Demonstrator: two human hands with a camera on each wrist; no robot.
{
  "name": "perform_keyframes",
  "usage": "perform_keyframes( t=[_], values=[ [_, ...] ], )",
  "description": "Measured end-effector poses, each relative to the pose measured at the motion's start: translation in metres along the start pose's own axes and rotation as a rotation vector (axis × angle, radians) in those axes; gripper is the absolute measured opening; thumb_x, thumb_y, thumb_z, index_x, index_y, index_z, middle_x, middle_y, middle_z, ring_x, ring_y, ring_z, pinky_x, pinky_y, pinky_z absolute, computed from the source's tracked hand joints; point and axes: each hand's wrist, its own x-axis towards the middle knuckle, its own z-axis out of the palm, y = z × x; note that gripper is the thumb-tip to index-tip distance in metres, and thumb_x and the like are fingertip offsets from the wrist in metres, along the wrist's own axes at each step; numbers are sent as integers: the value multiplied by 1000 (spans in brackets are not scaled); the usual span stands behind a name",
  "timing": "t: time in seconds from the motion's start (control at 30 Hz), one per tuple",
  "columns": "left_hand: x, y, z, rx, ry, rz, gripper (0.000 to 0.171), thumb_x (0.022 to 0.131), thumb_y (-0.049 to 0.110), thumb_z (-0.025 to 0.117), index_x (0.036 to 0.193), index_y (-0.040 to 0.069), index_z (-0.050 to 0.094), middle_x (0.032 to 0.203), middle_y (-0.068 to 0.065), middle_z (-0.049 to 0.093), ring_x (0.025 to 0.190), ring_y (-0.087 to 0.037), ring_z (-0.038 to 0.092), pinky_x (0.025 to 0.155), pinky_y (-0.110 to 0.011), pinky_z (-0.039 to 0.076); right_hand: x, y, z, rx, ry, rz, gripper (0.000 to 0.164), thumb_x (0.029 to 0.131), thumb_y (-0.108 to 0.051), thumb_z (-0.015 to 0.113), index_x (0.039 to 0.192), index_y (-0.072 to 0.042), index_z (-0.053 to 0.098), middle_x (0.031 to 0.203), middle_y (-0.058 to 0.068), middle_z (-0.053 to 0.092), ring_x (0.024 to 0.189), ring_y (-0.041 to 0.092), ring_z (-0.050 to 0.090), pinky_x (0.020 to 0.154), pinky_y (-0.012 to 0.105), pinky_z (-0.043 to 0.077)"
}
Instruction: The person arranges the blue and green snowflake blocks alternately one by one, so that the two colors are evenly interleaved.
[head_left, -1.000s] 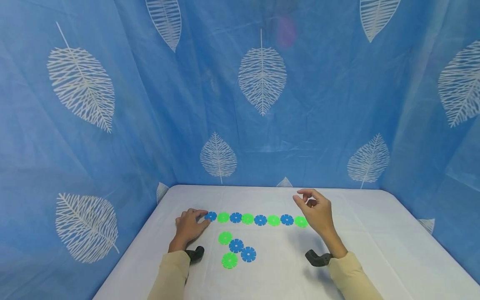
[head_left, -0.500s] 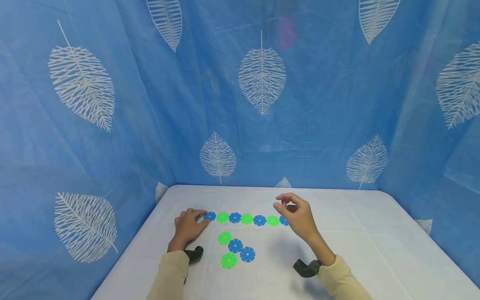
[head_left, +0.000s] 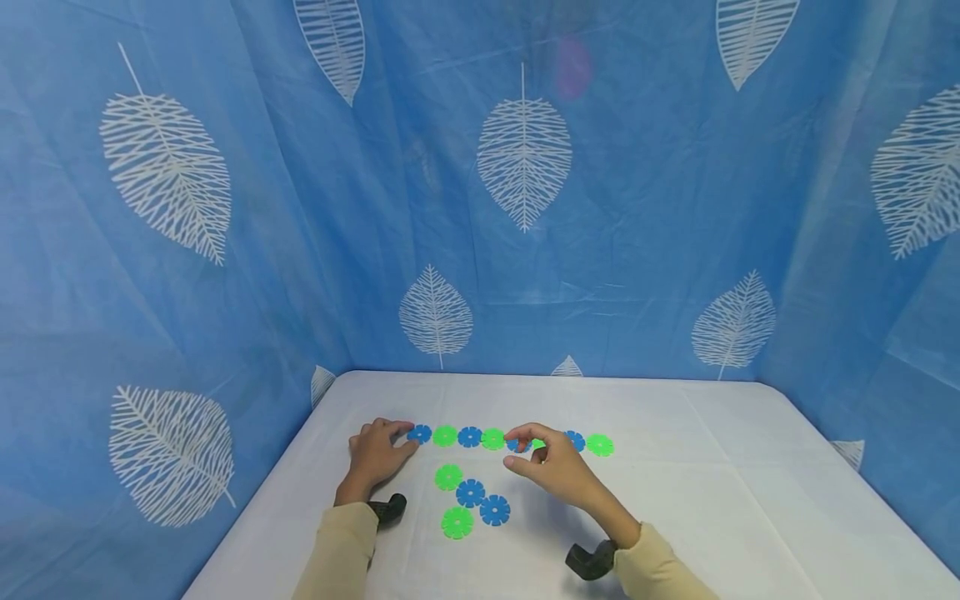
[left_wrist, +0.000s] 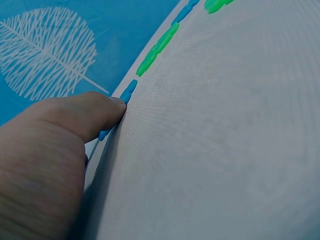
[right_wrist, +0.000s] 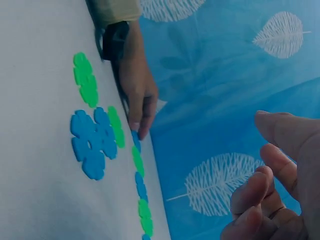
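At the left end of a row of notched plastic snowflake discs, my left hand (head_left: 375,454) pinches a blue snowflake disc (head_left: 422,433) between thumb and forefinger. The left wrist view shows the thumb (left_wrist: 107,112) on that disc's edge, the disc lying on the white tabletop. My right hand (head_left: 558,467) is above the table in front of the row, thumb and forefinger apart with nothing between them. It partly hides a blue disc (head_left: 516,446) and a green disc beside it. Farther left in the row is another green disc (head_left: 446,435).
Nearer the front lies a loose group: a green disc (head_left: 448,477), two blue discs, one of them a blue disc (head_left: 495,510), and another green disc (head_left: 457,522). A green disc (head_left: 600,445) ends the row on the right. A blue leaf-print curtain (head_left: 630,250) surrounds the white table (head_left: 712,492).
My right hand has moved left along the row, uncovering its right end and overlapping the middle discs. The left hand stays on its blue disc, and the loose group has not moved.
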Motion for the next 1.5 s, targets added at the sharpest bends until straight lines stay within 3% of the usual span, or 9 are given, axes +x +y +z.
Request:
perform_keyframes(
  t=[0.33,0.63,0.77,1.0,1.5],
  values=[
    [1,-1,-1,10,7,9,36,88,45,71,120,29,73,119,-8,62,111,-29,53,92,-54,31,-1,10,17,-64,-154,80,48,89,-33,76,129,-12,63,113,18,58,50,2,40,52,23,42],
    [0,0,-1,4,6,0,36,87,44,72,119,28,73,120,-8,62,111,-29,53,93,-54,31,-6,19,25,-127,-253,60,55,84,-30,81,132,-9,61,115,15,58,52,3,47,54,25,47],
    [0,0,1,-1,3,-5,36,87,44,72,119,28,73,120,-8,62,111,-29,53,93,-54,30,-7,24,29,-183,-252,45,56,83,-33,82,130,-11,62,112,10,59,61,6,50,61,25,46],
    [1,0,1,6,7,-8,35,87,44,72,119,29,73,121,-9,63,112,-29,53,93,-54,31,-11,31,35,-299,-218,14,57,77,-41,84,126,-20,66,108,-2,61,99,13,55,85,32,44],
    [0,1,0,10,-9,-10,36,87,44,73,119,28,73,122,-9,62,113,-30,53,94,-54,31,-13,30,38,-387,-229,49,59,73,-47,85,124,-26,66,108,-8,63,99,9,58,88,37,48]
  ],
)
